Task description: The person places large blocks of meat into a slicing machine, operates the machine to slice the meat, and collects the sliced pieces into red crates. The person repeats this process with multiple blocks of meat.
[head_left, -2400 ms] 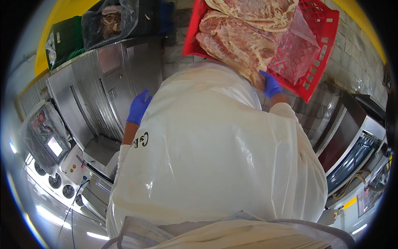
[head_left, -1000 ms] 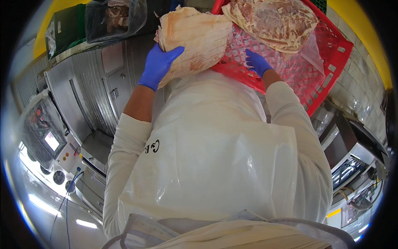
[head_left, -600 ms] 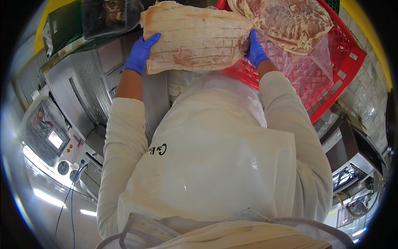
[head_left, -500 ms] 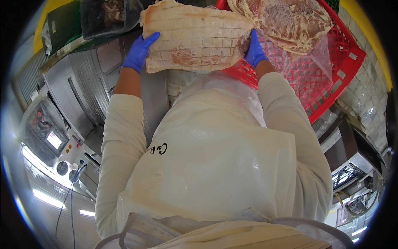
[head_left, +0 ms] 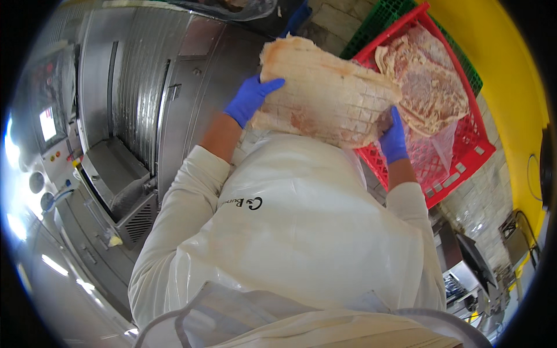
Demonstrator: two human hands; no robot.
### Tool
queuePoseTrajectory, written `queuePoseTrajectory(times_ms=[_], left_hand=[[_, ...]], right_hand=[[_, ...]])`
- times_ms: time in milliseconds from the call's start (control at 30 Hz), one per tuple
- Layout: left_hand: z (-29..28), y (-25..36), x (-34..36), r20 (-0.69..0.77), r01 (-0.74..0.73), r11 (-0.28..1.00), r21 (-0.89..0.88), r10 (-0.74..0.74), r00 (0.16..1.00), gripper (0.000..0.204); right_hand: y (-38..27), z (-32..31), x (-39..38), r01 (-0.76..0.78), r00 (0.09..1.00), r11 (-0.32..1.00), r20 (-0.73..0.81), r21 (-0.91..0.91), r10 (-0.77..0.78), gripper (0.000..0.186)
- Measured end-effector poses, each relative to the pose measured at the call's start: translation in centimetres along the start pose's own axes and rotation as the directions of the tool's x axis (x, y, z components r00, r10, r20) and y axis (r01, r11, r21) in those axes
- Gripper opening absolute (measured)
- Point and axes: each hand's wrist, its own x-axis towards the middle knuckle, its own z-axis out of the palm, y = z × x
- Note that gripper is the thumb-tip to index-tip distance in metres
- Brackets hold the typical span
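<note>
A large pale slab of meat (head_left: 325, 95), its skin scored in a grid of squares, is held up in front of my white apron. My left hand (head_left: 249, 100), in a blue glove, grips its left edge with the thumb lying over the top face. At its right edge my right hand (head_left: 394, 140), also blue-gloved, closes on the lower corner, with most fingers hidden. Just beyond that right edge, another slab of meat (head_left: 432, 93) lies in a red crate (head_left: 458, 174) lined with clear plastic. The held slab overlaps the crate's left side.
Green crates (head_left: 374, 26) sit under and behind the red one. A yellow band (head_left: 499, 58) runs along the far right. On the left stand metal cabinets (head_left: 191, 93) and a machine with a lit screen (head_left: 47, 123). Dark plastic (head_left: 249, 10) shows at the top edge.
My view has turned, so the slab, both hands and the red crate sit lower and the slab further right. Both hands keep their hold, and the slab tilts more down to the right.
</note>
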Motion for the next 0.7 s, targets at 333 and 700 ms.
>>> queuePoseTrajectory(times_ms=[333,700], left_hand=[[-16.3,-6.0,-9.9,-0.206,-0.056,0.949,-0.311,-0.01,0.978,0.056],[-37.0,-16.5,-24.2,-0.562,-0.568,0.14,-0.811,0.082,0.823,0.068]], right_hand=[[8.9,12.2,-3.0,0.142,0.955,0.913,0.296,-0.382,-0.025,0.044],[21.8,56.5,-21.3,0.972,-0.002,0.228,0.974,-0.05,0.224,0.054]])
